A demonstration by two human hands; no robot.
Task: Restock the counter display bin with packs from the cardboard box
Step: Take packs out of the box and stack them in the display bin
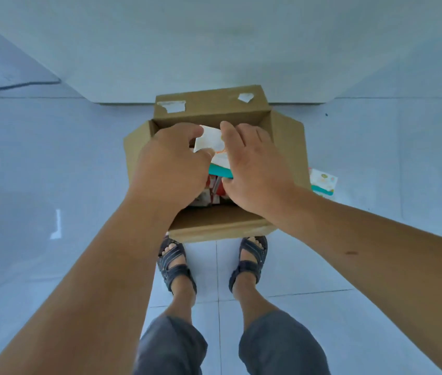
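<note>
An open cardboard box (284, 147) stands on the tiled floor in front of my feet. Both hands reach into it. My left hand (168, 163) grips the left side of a white pack with a teal band (214, 147), fingers curled round its edge. My right hand (252, 166) holds the pack's right side, thumb under the teal end and fingers over the top. Red and white packs (210, 194) lie deeper in the box, mostly hidden by my hands. The display bin is not in view.
Another white and teal pack (322, 182) lies on the floor right of the box. The base of a white counter or wall (214, 50) rises just behind the box. A dark cable (16, 86) runs along the floor at the far left.
</note>
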